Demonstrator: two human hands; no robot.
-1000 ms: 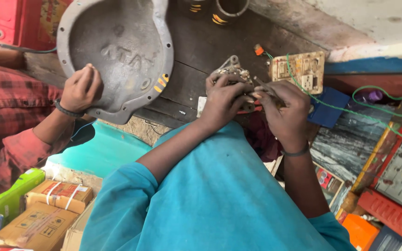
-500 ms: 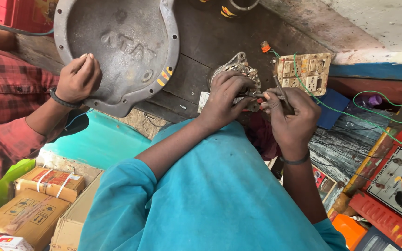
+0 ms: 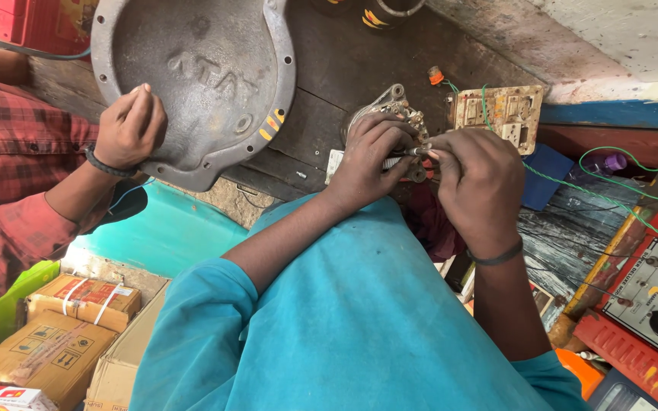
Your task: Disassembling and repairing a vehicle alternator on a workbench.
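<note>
Left hand (image 3: 371, 156) curled over a small grey metal assembly (image 3: 394, 106) on the dark wooden bench (image 3: 344, 61), fingers closed around its near side. Assembly sits mid-bench, near the bench's front edge, just left of a cream switch plate (image 3: 500, 110). Right hand (image 3: 477, 183) is pinched shut, thumb and forefinger tips meeting on something thin and silvery (image 3: 409, 152) — I read it as a small tool or pin, can't say which.

Key relation: the thin piece lies roughly level, long axis running left-right, tip pointing from my right fingers into the assembly under the left fingers. Both hands touching the work; right one does the fine hold, left one steadies. Assembly lies just beyond and left of the right fingertips.

Hidden: most of the assembly's lower half is under the left fingers; contact point of the thin piece is covered. Can't tell what the assembly is exactly.

A co-worker's hand (image 3: 127, 125) in a red checked sleeve rests on the rim of a large round grey cover (image 3: 199, 76) at the bench's left end, well apart. Red meter box (image 3: 656, 297) is cut off at right.
</note>
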